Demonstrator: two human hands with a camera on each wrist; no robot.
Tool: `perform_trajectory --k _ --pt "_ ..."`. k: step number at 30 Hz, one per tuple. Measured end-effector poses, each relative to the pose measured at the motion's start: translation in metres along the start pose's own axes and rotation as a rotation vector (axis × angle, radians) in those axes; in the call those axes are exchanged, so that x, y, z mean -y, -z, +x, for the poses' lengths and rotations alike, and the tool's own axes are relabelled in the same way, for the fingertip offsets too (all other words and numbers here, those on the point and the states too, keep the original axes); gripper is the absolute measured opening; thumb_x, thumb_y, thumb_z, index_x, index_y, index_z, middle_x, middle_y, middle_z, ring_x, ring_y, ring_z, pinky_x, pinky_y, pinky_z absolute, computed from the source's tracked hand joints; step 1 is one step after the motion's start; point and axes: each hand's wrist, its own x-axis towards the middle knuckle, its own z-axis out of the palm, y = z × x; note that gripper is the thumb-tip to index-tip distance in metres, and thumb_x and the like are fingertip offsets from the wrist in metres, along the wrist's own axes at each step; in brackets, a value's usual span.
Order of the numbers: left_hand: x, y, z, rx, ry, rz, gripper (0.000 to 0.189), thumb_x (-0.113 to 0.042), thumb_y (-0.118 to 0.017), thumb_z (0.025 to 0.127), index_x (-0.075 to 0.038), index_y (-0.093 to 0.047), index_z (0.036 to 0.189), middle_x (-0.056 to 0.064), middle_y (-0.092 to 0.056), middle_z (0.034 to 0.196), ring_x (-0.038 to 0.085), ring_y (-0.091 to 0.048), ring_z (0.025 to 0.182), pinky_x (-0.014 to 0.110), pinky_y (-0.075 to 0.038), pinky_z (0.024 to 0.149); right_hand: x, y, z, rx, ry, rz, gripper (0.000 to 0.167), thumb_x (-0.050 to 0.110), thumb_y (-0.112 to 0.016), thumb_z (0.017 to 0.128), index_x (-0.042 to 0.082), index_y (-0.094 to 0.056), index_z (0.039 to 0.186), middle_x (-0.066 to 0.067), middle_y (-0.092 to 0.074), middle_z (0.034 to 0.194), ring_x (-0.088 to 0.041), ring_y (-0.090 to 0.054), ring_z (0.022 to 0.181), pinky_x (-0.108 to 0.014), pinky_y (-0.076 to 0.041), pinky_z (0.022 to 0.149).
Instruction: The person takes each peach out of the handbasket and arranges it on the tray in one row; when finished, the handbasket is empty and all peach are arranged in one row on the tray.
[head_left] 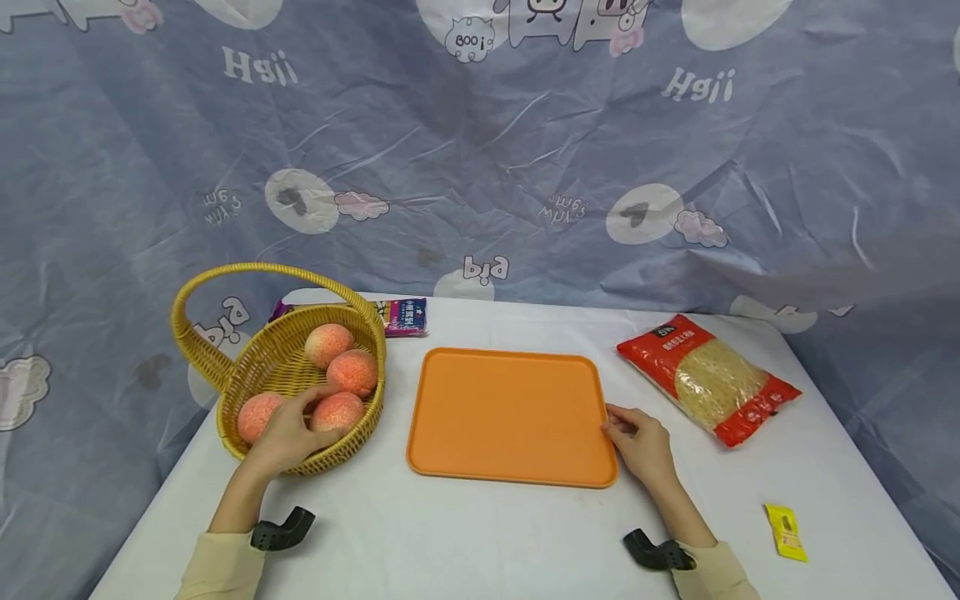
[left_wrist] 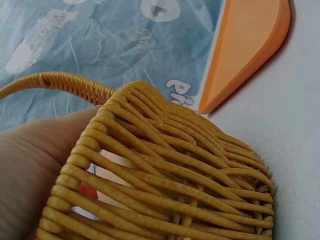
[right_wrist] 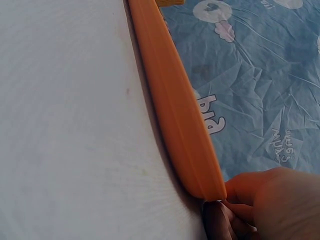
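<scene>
Inside the yellow woven basket (head_left: 279,343), my left hand (head_left: 294,433) grips a peach (head_left: 339,413) at the front right, thumb on its near side and fingers over its far side. Other peaches (head_left: 352,372) lie around it in the basket. In the left wrist view the woven wall (left_wrist: 165,185) hides most of the fruit, and the hand reaches over the rim. My right hand (head_left: 640,442) pinches the right edge of a flat orange tray (head_left: 510,417). The right wrist view shows its fingertips at the corner of the tray's side (right_wrist: 185,125).
A red bag with a see-through panel of yellowish food (head_left: 708,379) lies at the right. Near the front right is a small yellow packet (head_left: 786,532). A purple package (head_left: 405,317) sits behind the basket. A patterned grey-blue cloth (head_left: 480,167) hangs behind the white table (head_left: 450,533).
</scene>
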Motion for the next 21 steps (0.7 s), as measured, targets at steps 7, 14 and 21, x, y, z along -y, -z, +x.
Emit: perform_trajectory --k 7,14,21 --pt "-0.005 0.006 -0.004 -0.069 -0.005 -0.052 0.069 -0.03 -0.08 0.08 -0.006 -0.049 0.137 0.021 -0.055 0.133 0.035 -0.056 0.117 0.043 -0.052 0.093 -0.001 0.0 0.0 0.004 -0.001 0.007 0.032 0.009 -0.072 0.087 0.001 -0.069 0.119 -0.01 -0.069 0.093 -0.004 -0.058 0.077 -0.012 -0.048 0.065" --pt "-0.023 0.018 -0.014 -0.209 -0.076 -0.142 0.064 -0.019 -0.083 0.078 -0.005 -0.052 0.131 0.015 -0.058 0.127 0.012 -0.053 0.112 0.005 -0.044 0.081 0.0 0.001 -0.001 0.017 -0.003 0.016 0.033 0.01 -0.072 0.088 0.0 -0.069 0.119 -0.011 -0.068 0.093 -0.004 -0.058 0.076 -0.013 -0.048 0.064" --pt "-0.051 0.016 -0.018 -0.25 -0.194 -0.231 0.061 -0.01 -0.083 0.075 -0.004 -0.051 0.128 0.011 -0.056 0.124 -0.004 -0.05 0.105 0.006 -0.048 0.082 0.001 0.001 -0.001 0.023 -0.015 0.012 0.033 0.01 -0.071 0.088 0.0 -0.068 0.12 -0.011 -0.068 0.094 -0.008 -0.058 0.078 -0.013 -0.048 0.064"
